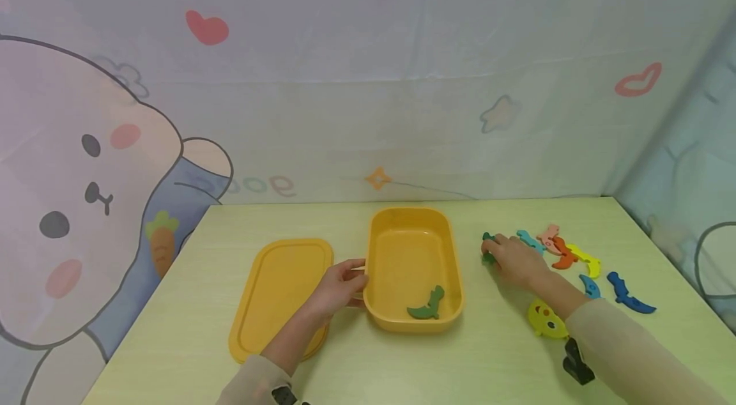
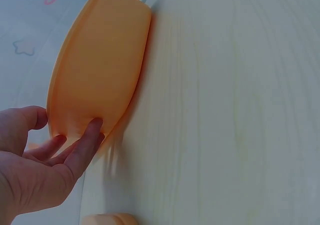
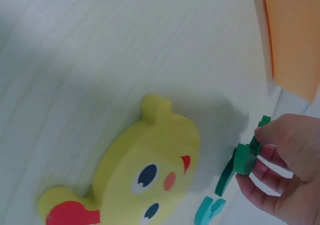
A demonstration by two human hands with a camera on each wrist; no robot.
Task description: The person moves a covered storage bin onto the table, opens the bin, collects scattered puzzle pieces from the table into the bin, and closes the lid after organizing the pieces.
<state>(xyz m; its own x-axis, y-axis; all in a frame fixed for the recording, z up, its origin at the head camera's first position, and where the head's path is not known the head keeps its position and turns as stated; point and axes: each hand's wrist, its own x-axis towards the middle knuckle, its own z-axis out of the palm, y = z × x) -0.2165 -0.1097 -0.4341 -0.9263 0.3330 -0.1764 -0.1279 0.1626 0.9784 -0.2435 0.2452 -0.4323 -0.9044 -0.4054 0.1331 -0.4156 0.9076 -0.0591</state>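
Note:
My left hand (image 1: 339,287) is at the left side of a yellow plastic bin (image 1: 370,322), fingertips against its outer wall and thumb at the rim in the left wrist view. Inside the bin, near its front, lies a green dinosaur-shaped toy piece (image 1: 428,306). To the right of the bin, my right hand (image 1: 520,261) pinches a dark green toy piece (image 3: 245,157) between thumb and fingers, close over the table. Part of that piece is hidden behind the fingers.
A yellow lid (image 1: 282,290) lies flat left of the bin. Several coloured toy pieces, including an orange one (image 1: 565,253) and a dark blue one (image 1: 629,295), lie at the right. A yellow animal-face toy (image 1: 545,320) sits beneath the right forearm. A printed cloth (image 1: 345,105) hangs behind the table.

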